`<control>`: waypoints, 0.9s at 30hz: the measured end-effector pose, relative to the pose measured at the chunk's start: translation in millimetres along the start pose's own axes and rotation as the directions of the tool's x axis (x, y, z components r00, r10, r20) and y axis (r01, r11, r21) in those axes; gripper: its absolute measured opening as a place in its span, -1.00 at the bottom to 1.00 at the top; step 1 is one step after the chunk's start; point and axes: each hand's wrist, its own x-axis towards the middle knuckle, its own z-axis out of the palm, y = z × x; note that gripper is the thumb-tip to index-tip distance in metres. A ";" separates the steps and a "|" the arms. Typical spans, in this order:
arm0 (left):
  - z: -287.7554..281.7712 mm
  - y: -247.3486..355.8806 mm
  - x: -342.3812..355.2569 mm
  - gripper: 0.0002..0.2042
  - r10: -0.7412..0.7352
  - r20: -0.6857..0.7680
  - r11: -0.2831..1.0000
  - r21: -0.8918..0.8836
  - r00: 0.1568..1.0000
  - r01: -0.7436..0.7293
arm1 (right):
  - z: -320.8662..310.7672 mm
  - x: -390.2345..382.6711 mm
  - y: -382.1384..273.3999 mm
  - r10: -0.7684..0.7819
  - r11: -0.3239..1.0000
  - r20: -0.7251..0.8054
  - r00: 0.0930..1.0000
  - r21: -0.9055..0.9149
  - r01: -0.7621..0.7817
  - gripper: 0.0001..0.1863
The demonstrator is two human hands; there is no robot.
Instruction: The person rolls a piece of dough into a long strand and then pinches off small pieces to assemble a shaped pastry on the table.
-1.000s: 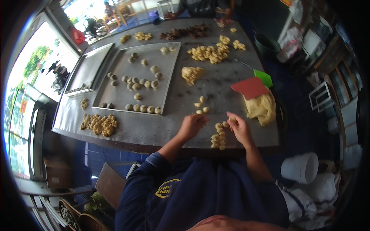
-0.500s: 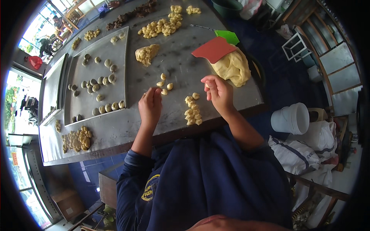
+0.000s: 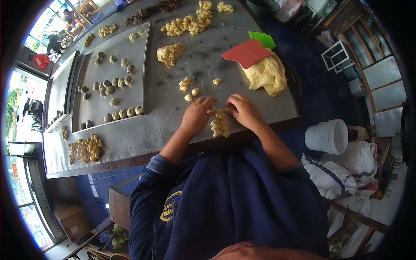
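Both my hands meet at the far end of a small heap of pale yellow dough pieces [image 3: 220, 126] near the table's front edge. My left hand [image 3: 197, 115] has its bent thumb and fingers closed at the heap's left side, apparently round a dough piece. From the right, my right hand [image 3: 243, 110] pinches at the top of the same heap; its fingertips partly hide the piece. Beyond them lie a few small dough balls [image 3: 185, 83] in a loose group and a single dough ball [image 3: 216, 81]. A large smooth dough mass [image 3: 266, 76] sits at the right, partly under a red sheet-like scraper [image 3: 245, 53].
A metal tray [image 3: 146, 56] holds several round dark-green-tinged balls. A rough dough lump [image 3: 170, 55], yellow dough pieces [image 3: 186, 24] and a brown crumbly mass [image 3: 149, 11] lie farther off. A green spatula [image 3: 263, 39] rests at the right edge. A white bucket [image 3: 327, 136] stands beyond the table.
Both hands have come down and together onto the near heap. A single dough ball now lies apart on the table, and the small group of balls is arranged differently.
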 end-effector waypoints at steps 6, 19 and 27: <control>-16.9 -3.7 -7.8 -0.85 -0.168 -0.012 0.977 -0.132 0.986 0.165 | -12.0 -0.1 -18.1 0.207 0.874 0.034 0.978 0.443 -0.200 -0.80; -29.3 -5.6 -23.3 -0.80 -0.140 -0.079 0.932 -0.347 0.987 0.104 | -17.1 5.0 -33.0 0.172 0.897 -0.063 0.983 0.422 -0.130 -0.73; -46.7 10.1 -33.4 -0.79 -0.229 -0.018 0.792 -0.585 0.973 0.175 | -27.0 10.3 -53.0 0.106 0.810 -0.052 0.993 0.584 -0.056 -0.82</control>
